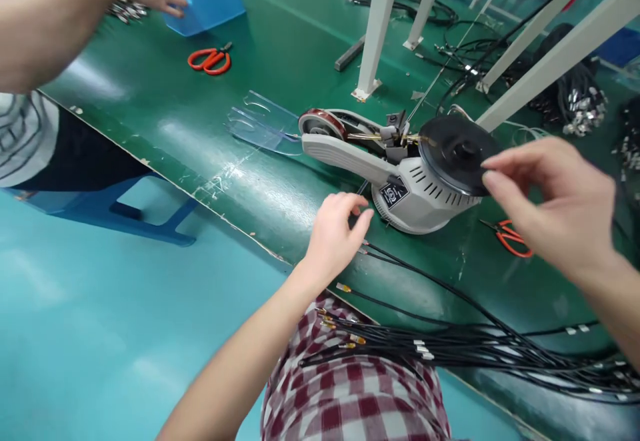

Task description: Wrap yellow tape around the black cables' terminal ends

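Tape dispenser (420,194) in pale grey plastic stood on the green table (300,54), ahead of the person and between both hands, with a tape roll (320,124) at the end of its long arm and a black disc (457,154) on top. The left hand (337,231) hung near the base, fingers curled and thumb slightly apart; I cannot tell whether anything lay between them. The right hand (555,204) had thumb and forefinger nearly together at the disc's rim, and I could not make out whether they pinched a strip of tape or touched the disc. Judging by the cables (470,347), the work was partway along: several near ends bore amber-yellow wraps (345,288) and seemed finished, while two ends just beside the left hand showed no clear wrap and were probably left to do; a full count was lost in the bundle. The dispenser's base was faceted and slotted, the disc round and smooth, the tape roll glossy amber. The cables were slim, black and flexible, some with white tags (423,349). Smooth red handles marked the cutters (515,239) near the right hand, and the tabletop was shiny but scuffed.
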The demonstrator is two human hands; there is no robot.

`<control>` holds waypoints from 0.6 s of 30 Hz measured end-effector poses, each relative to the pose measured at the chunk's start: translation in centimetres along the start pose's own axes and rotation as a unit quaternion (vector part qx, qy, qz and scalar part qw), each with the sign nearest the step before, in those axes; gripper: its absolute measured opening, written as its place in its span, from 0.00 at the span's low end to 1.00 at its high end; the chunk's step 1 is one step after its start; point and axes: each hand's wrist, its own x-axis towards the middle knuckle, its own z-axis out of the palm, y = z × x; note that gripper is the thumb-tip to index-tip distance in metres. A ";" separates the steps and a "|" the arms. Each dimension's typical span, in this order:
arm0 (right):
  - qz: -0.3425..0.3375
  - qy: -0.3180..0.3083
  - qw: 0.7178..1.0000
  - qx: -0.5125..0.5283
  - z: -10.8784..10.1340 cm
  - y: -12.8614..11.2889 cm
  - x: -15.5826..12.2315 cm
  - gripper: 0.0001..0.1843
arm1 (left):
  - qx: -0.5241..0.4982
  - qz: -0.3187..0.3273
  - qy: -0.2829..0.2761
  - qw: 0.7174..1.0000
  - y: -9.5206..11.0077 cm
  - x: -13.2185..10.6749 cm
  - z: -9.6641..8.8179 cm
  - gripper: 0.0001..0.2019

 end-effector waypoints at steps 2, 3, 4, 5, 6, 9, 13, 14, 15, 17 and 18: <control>-0.028 0.032 0.998 -0.044 0.8 1.2 -2.2 0.14 | 0.106 0.026 -0.058 0.992 0.8 -0.8 1.1 0.06; -0.037 0.045 0.997 -0.056 1.5 1.8 -2.8 0.17 | 0.161 0.036 -0.081 0.983 1.4 -1.1 1.9 0.08; -0.041 0.064 0.995 -0.059 2.2 2.3 -3.2 0.19 | 0.212 0.044 -0.093 0.972 2.0 -1.3 2.6 0.08; -0.041 0.086 0.994 -0.051 3.1 2.8 -3.4 0.20 | 0.256 0.048 -0.097 0.961 2.6 -1.5 3.4 0.09; -0.044 0.112 0.992 -0.037 4.0 3.2 -3.4 0.22 | 0.289 0.051 -0.095 0.951 3.2 -1.7 4.1 0.09; -0.061 0.198 0.978 0.003 6.6 3.7 -3.3 0.25 | 0.325 0.070 -0.075 0.940 4.5 -2.3 5.9 0.09; -0.065 0.274 0.959 0.029 8.5 3.8 -3.4 0.25 | 0.328 0.084 -0.045 0.940 4.4 -2.5 6.0 0.09; -0.064 0.278 0.958 0.029 8.7 3.8 -3.4 0.26 | 0.332 0.079 -0.038 0.939 4.1 -2.4 5.7 0.10; -0.062 0.280 0.958 0.027 8.7 3.8 -3.4 0.26 | 0.335 0.073 -0.033 0.939 3.8 -2.3 5.4 0.11; -0.056 0.277 0.959 0.015 8.7 4.0 -3.5 0.28 | 0.338 0.058 -0.022 0.939 3.5 -2.1 5.0 0.12; -0.052 0.273 0.960 0.008 8.7 4.0 -3.4 0.28 | 0.337 0.049 -0.016 0.940 3.4 -2.1 4.9 0.12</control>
